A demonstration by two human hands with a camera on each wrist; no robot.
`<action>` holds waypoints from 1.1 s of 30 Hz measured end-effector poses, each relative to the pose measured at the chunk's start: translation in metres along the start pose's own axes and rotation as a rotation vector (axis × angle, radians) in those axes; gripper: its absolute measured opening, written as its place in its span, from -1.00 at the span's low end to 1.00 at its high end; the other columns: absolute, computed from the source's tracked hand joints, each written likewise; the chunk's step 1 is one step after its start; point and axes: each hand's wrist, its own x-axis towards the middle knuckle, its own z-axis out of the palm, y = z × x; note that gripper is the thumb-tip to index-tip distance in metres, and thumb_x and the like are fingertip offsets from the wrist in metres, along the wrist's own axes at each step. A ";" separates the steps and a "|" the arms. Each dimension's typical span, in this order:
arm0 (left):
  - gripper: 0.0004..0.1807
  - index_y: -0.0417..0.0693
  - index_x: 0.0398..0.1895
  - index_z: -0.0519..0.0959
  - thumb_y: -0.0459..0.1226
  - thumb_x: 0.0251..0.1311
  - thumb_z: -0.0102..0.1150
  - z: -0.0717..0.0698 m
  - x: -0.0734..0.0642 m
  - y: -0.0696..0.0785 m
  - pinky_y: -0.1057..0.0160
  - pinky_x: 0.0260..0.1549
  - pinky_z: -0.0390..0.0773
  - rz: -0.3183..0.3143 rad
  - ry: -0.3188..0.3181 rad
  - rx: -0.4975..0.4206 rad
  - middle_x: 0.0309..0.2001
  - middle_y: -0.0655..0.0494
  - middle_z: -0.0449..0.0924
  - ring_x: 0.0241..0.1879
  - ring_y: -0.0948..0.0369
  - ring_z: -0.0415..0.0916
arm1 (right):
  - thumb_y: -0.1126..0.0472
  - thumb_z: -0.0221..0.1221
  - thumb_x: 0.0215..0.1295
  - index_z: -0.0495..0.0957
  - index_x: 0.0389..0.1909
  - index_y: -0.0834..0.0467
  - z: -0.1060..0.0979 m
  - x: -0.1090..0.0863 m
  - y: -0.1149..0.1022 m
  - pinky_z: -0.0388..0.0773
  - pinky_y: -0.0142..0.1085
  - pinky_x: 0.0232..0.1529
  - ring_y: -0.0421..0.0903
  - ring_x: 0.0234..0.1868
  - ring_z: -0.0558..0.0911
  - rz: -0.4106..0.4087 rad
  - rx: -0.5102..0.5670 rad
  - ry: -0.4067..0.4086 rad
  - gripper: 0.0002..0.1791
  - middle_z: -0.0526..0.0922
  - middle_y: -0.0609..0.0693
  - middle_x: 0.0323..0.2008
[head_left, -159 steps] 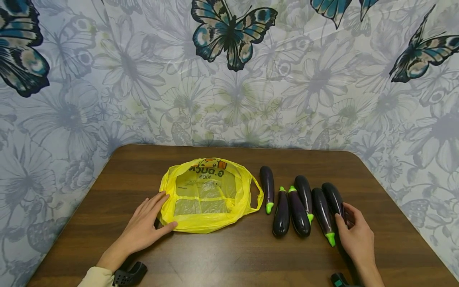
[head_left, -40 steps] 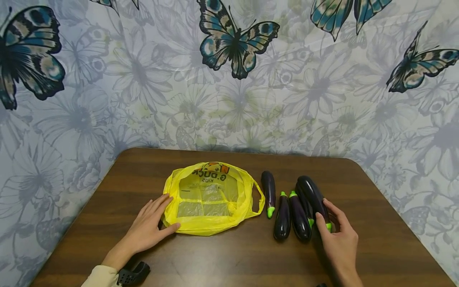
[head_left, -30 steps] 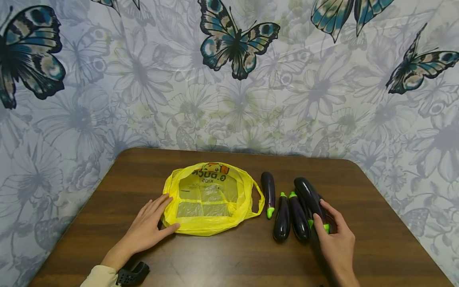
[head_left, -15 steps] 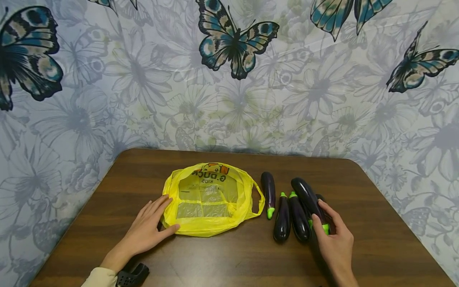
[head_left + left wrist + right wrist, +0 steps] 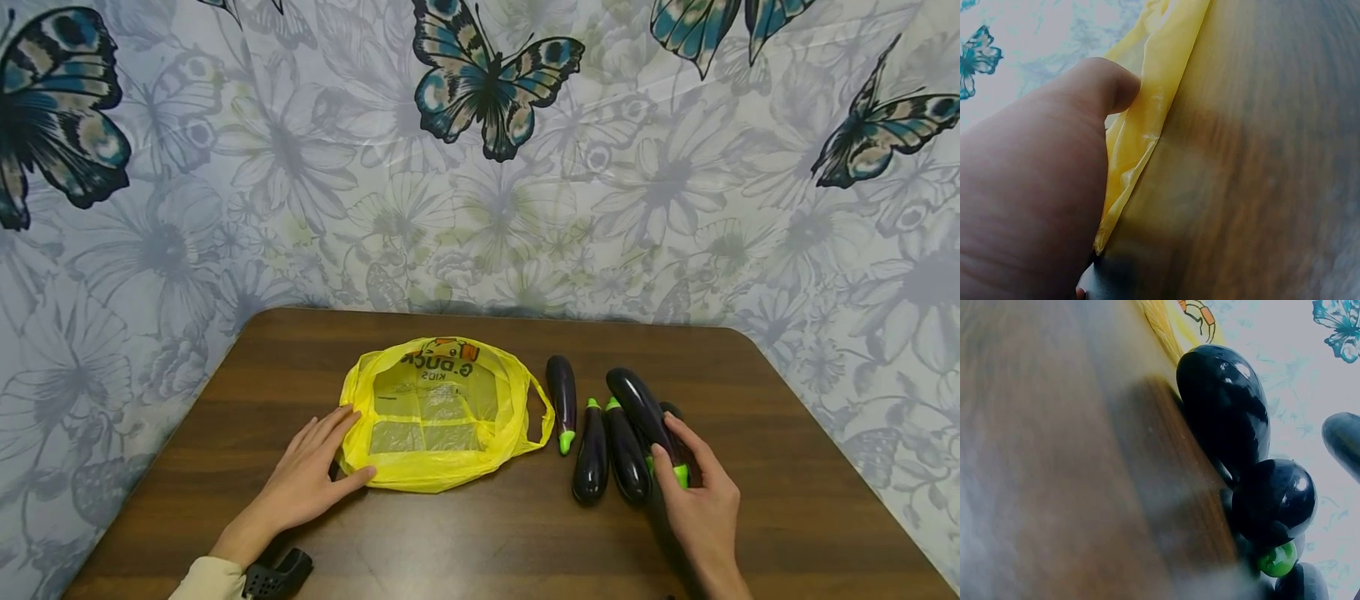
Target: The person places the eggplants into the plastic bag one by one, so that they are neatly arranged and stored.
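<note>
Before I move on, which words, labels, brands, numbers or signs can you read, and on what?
"G.DUCK": on the yellow bag, mirrored.
"KIDS": on the yellow bag, below that, mirrored.
Small print under these: too small to read.
Eggplants: no readable text.

Free table (image 5: 480,546) nearside of eggplants (image 5: 591,458)
</note>
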 end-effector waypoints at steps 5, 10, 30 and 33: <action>-0.01 -0.14 0.56 0.26 0.30 0.28 0.21 0.000 0.000 -0.001 -0.36 0.47 0.00 -0.006 -0.004 0.000 0.57 -0.19 0.17 0.52 -0.25 0.13 | 0.63 0.35 0.12 0.63 0.22 0.28 0.001 0.000 -0.001 0.55 -0.66 0.03 -0.41 0.11 0.67 0.013 -0.004 -0.015 -0.41 0.70 -0.09 0.18; 0.00 -0.16 0.56 0.26 0.30 0.27 0.23 0.001 -0.001 -0.002 -0.36 0.46 -0.01 -0.002 0.002 -0.006 0.56 -0.20 0.16 0.52 -0.24 0.12 | 0.61 0.35 0.14 0.62 0.24 0.25 0.002 0.000 -0.003 0.56 -0.65 0.03 -0.39 0.12 0.67 0.042 0.003 -0.017 -0.41 0.71 -0.05 0.17; -0.03 -0.12 0.56 0.27 0.28 0.27 0.24 -0.001 -0.002 0.001 -0.36 0.46 0.03 -0.001 0.011 -0.002 0.56 -0.17 0.19 0.52 -0.23 0.15 | 0.66 0.38 0.00 0.66 0.16 0.30 0.015 0.005 -0.012 0.54 -0.68 0.02 -0.41 0.12 0.66 -0.139 0.010 -0.028 -0.39 0.73 0.20 0.08; -0.03 -0.12 0.56 0.28 0.29 0.28 0.23 -0.001 -0.003 0.001 -0.37 0.46 0.03 -0.002 0.012 -0.007 0.56 -0.17 0.19 0.52 -0.23 0.15 | 0.66 0.39 -0.04 0.67 0.15 0.30 0.019 0.006 -0.014 0.52 -0.70 0.01 -0.42 0.11 0.65 -0.193 0.010 -0.030 -0.37 0.73 0.25 0.05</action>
